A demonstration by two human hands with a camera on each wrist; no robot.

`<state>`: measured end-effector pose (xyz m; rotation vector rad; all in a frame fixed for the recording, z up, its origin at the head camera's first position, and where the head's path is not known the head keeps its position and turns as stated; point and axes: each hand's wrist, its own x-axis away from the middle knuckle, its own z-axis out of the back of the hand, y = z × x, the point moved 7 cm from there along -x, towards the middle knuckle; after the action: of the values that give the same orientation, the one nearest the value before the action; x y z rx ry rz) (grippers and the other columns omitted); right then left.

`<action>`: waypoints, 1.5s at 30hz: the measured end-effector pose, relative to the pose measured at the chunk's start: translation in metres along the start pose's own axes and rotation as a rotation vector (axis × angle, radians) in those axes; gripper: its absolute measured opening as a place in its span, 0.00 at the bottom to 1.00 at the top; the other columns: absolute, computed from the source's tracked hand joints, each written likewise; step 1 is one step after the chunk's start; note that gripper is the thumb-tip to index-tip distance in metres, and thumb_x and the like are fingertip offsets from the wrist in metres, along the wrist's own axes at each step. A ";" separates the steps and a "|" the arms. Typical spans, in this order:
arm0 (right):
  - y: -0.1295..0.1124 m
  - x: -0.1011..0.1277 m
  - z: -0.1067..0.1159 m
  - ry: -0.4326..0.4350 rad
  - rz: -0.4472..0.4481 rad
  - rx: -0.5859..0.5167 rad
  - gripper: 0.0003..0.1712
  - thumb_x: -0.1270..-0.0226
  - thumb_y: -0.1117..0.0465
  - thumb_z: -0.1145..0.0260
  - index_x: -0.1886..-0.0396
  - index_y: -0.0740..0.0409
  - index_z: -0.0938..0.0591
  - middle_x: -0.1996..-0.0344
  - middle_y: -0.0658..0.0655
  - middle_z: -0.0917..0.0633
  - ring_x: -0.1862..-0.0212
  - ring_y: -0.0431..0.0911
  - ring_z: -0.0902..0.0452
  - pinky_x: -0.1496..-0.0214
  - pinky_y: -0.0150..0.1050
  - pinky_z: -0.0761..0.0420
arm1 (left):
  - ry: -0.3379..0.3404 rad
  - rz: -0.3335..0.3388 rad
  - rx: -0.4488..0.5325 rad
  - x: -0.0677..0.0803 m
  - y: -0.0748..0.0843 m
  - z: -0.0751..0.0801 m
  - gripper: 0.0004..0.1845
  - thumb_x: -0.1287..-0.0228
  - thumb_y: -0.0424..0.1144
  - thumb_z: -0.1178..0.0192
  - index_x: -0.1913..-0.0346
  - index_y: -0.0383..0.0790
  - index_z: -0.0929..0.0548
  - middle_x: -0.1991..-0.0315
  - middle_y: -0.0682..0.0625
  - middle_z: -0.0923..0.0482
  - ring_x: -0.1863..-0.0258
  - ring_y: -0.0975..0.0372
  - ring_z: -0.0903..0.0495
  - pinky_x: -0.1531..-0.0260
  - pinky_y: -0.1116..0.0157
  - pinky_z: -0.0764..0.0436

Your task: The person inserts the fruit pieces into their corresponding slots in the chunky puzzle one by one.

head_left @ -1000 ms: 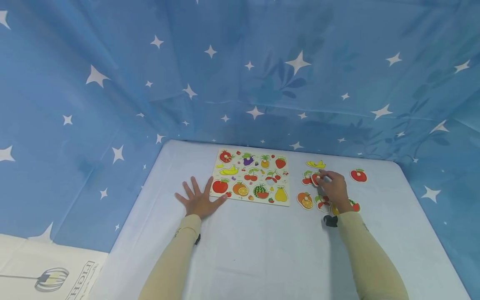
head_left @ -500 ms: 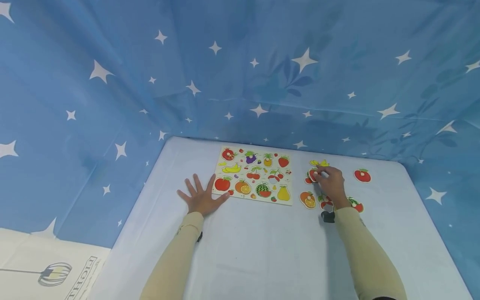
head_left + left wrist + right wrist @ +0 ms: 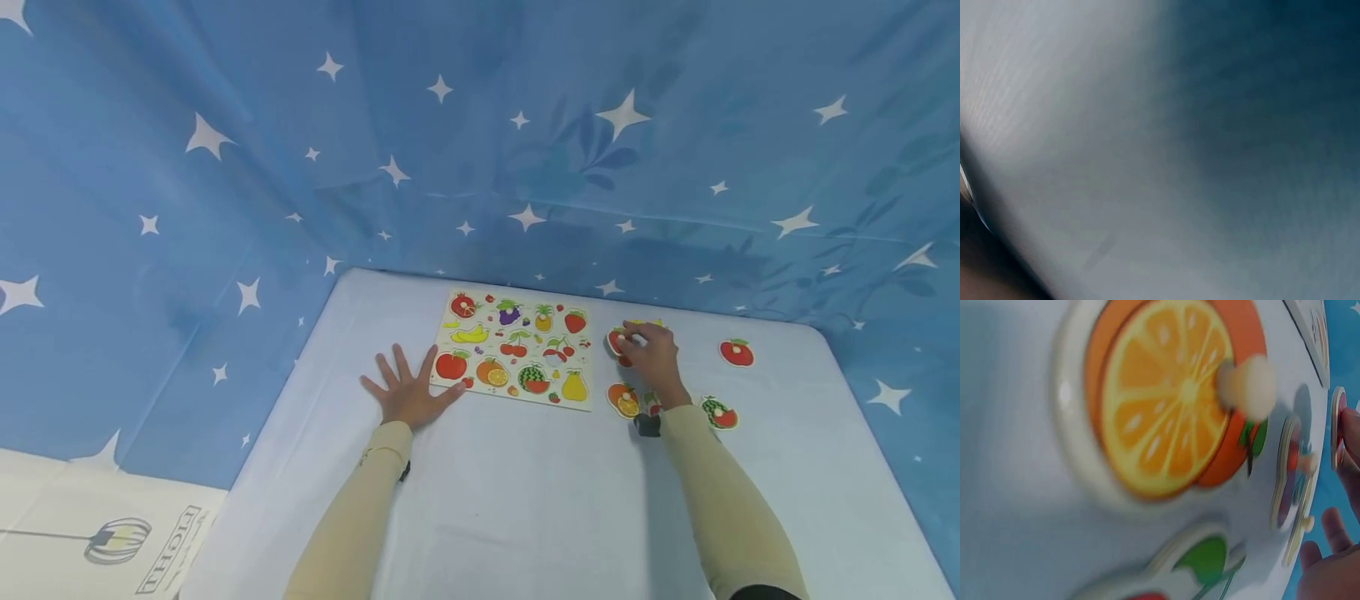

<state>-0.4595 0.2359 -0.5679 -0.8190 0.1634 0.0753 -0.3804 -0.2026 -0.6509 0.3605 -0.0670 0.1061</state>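
My right hand (image 3: pixel 656 360) pinches a red fruit puzzle piece (image 3: pixel 614 340). In the right wrist view that piece (image 3: pixel 1338 422) stands on edge, raised off the table, between my fingertips. Below it lies a cherry piece (image 3: pixel 1286 472), partly covered in the head view. Flat on the table, my left hand (image 3: pixel 412 398) spreads its fingers beside the lower left corner of the fruit puzzle board (image 3: pixel 517 393). Pomegranate, grape and pineapple pieces with knobs sit in the board's top row. The left wrist view is blurred and shows no fingers.
Around my right hand lie an orange piece (image 3: pixel 622 400), a second cherry piece (image 3: pixel 651 403), a watermelon piece (image 3: pixel 720 413), an apple piece (image 3: pixel 737 352) and a banana piece (image 3: pixel 654 322). A blue starry curtain (image 3: pixel 480 167) borders the white table (image 3: pixel 525 508).
My right hand has moved left, a little away from the other loose pieces, carrying the red piece. The head view has shifted slightly. My left hand stays in place.
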 end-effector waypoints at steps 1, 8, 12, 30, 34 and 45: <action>-0.001 -0.002 -0.002 -0.003 -0.009 0.004 0.06 0.24 0.68 0.31 0.54 0.69 0.13 0.34 0.69 0.18 0.27 0.69 0.32 0.26 0.79 0.50 | 0.003 -0.002 0.001 0.000 0.000 0.000 0.58 0.41 0.86 0.49 0.12 0.65 0.49 0.14 0.31 0.73 0.19 0.27 0.74 0.36 0.19 0.73; -0.016 -0.013 -0.020 -0.008 -0.020 -0.014 0.06 0.24 0.68 0.31 0.55 0.70 0.13 0.33 0.68 0.18 0.29 0.66 0.29 0.33 0.68 0.28 | -0.005 0.001 0.007 0.001 -0.003 0.002 0.58 0.42 0.86 0.50 0.12 0.65 0.50 0.14 0.31 0.74 0.19 0.27 0.75 0.36 0.19 0.74; -0.023 -0.019 -0.029 -0.006 -0.015 -0.012 0.06 0.24 0.68 0.31 0.56 0.70 0.13 0.33 0.68 0.18 0.28 0.67 0.29 0.30 0.66 0.29 | 0.007 0.000 0.006 -0.001 -0.004 0.002 0.58 0.42 0.85 0.49 0.12 0.65 0.49 0.14 0.31 0.73 0.19 0.27 0.73 0.36 0.19 0.73; -0.041 -0.040 -0.051 -0.044 -0.019 0.026 0.08 0.23 0.66 0.31 0.55 0.69 0.12 0.34 0.68 0.17 0.27 0.66 0.30 0.27 0.75 0.44 | 0.005 0.010 0.004 -0.001 -0.003 0.010 0.57 0.41 0.84 0.49 0.12 0.67 0.50 0.14 0.32 0.75 0.19 0.29 0.75 0.35 0.19 0.71; -0.043 -0.043 -0.055 -0.046 -0.006 0.026 0.07 0.24 0.66 0.30 0.57 0.68 0.12 0.36 0.68 0.16 0.27 0.67 0.30 0.31 0.79 0.46 | 0.019 0.008 -0.008 -0.003 -0.004 0.007 0.57 0.41 0.86 0.50 0.12 0.68 0.50 0.14 0.33 0.75 0.19 0.29 0.74 0.35 0.19 0.70; -0.036 -0.048 -0.069 -0.064 -0.065 0.057 0.08 0.23 0.65 0.31 0.55 0.68 0.12 0.31 0.68 0.20 0.25 0.68 0.33 0.32 0.80 0.48 | 0.030 0.005 -0.027 -0.004 -0.004 0.000 0.57 0.43 0.88 0.53 0.13 0.69 0.50 0.14 0.33 0.73 0.18 0.29 0.73 0.34 0.19 0.69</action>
<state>-0.5100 0.1605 -0.5795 -0.7633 0.0783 0.0356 -0.3841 -0.2066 -0.6526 0.3314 -0.0393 0.1151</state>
